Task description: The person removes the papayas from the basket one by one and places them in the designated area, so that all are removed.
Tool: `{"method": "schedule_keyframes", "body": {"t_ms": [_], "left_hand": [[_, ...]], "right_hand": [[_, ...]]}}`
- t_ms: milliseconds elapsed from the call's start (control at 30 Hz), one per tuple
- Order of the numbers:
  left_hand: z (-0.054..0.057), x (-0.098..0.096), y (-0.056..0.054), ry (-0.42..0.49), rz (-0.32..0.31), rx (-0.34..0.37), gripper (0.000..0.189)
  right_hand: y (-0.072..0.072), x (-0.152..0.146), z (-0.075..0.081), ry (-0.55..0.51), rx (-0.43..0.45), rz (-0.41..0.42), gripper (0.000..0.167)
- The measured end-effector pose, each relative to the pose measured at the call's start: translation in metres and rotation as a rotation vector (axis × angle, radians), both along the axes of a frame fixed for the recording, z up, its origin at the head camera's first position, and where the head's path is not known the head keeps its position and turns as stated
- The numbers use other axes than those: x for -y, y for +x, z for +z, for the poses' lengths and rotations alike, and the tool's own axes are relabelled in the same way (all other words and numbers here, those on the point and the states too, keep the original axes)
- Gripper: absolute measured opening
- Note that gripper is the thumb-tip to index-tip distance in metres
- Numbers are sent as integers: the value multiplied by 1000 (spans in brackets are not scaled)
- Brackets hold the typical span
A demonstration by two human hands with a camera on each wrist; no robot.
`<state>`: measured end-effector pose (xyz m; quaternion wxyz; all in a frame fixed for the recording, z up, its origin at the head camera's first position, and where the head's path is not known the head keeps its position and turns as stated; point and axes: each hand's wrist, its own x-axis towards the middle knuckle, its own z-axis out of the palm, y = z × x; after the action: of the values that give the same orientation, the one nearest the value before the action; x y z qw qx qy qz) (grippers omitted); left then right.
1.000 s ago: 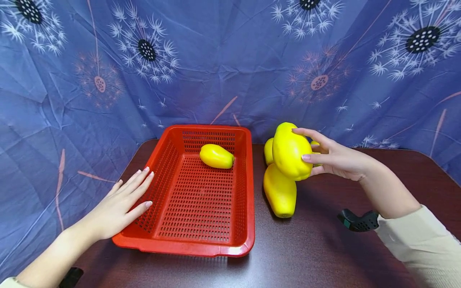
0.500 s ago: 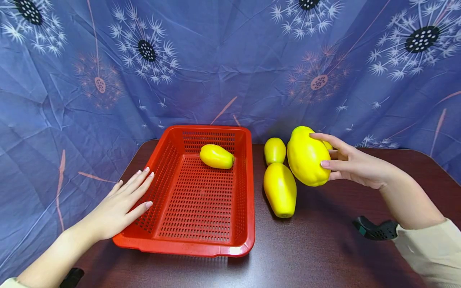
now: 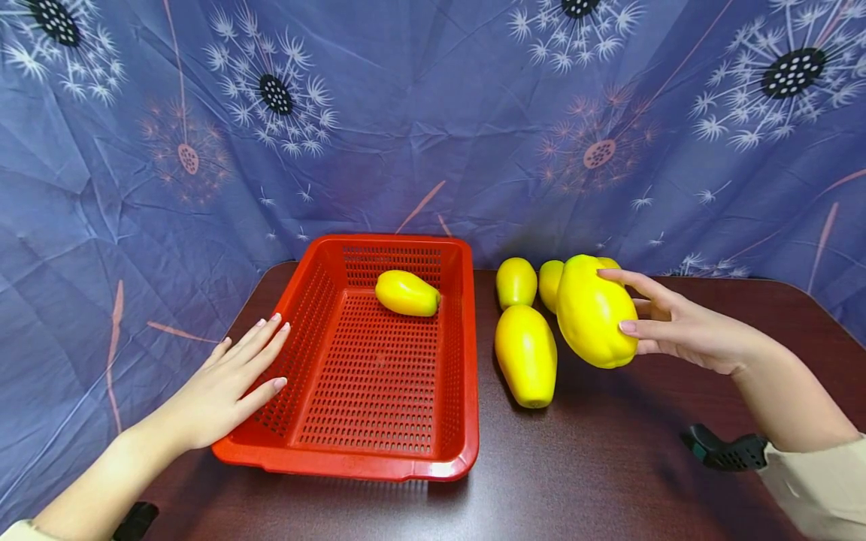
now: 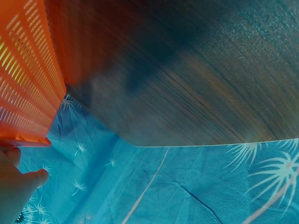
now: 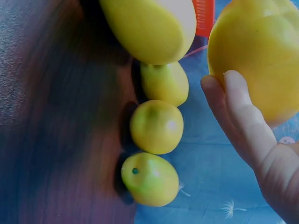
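Observation:
My right hand [image 3: 683, 323] grips a large, lobed yellow papaya-like fruit [image 3: 595, 315] from its right side, thumb in front and fingers behind. In the right wrist view this fruit [image 5: 261, 56] is apart from the row of other fruit. My left hand [image 3: 226, 391] rests with straight, spread fingers on the left rim of a red slotted plastic basket [image 3: 468, 361]. Inside the basket, near its back right, lies a yellow papaya [image 3: 406, 293] with a greenish tip.
Right of the basket lie a long yellow papaya [image 3: 526, 357] and a smaller yellow fruit [image 3: 516, 284] behind it. Further yellow fruit [image 3: 550, 284] is partly hidden by the held one. All sit on a dark brown table [image 3: 575, 466] before a blue patterned cloth [image 3: 406, 113].
My right hand has moved right and somewhat lower with the large yellow fruit, uncovering the smaller fruit behind the long papaya. My left hand and the basket have stayed put.

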<state>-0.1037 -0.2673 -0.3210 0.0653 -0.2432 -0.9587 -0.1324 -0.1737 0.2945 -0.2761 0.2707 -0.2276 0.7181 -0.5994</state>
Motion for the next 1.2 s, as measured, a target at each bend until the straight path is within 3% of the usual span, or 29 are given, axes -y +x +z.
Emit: {"method": "schedule_keyframes", "body": {"t_ms": [1200], "left_hand": [[1, 0, 0, 4, 2, 9, 62]], "right_hand": [[10, -17, -52, -12, 113, 57, 66]]}}
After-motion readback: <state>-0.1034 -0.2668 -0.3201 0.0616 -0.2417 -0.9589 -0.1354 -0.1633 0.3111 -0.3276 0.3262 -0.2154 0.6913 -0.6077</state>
